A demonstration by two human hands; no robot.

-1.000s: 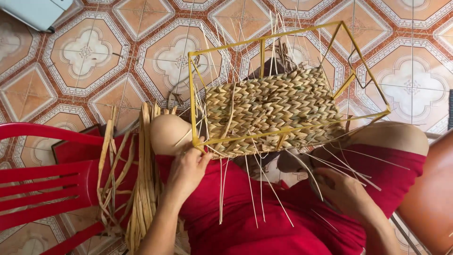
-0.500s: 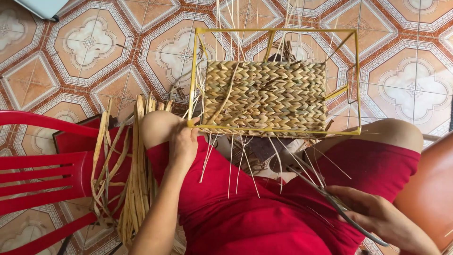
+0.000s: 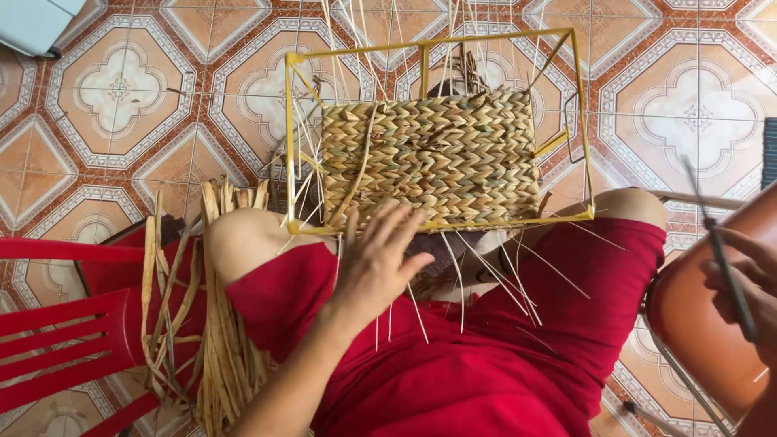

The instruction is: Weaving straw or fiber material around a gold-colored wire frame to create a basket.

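A yellow wire frame point(image 3: 434, 39) with a woven straw panel point(image 3: 437, 154) rests on my knees, with loose thin stalks sticking out of it. My left hand point(image 3: 379, 259) lies open with spread fingers against the panel's near edge. My right hand point(image 3: 749, 279) is at the far right over an orange chair, closed around a thin dark rod-like tool point(image 3: 723, 252). I wear red clothes point(image 3: 486, 356).
A bundle of dried straw strips point(image 3: 214, 324) hangs over a red plastic chair point(image 3: 73, 332) at the left. An orange chair point(image 3: 696, 316) stands at the right. The floor has patterned orange tiles point(image 3: 121, 89). A pale blue object point(image 3: 32, 24) sits top left.
The frame has tilted flatter on my knees. My left hand opened and moved onto the panel's edge. My right hand went from my lap out to the right, holding the dark tool.
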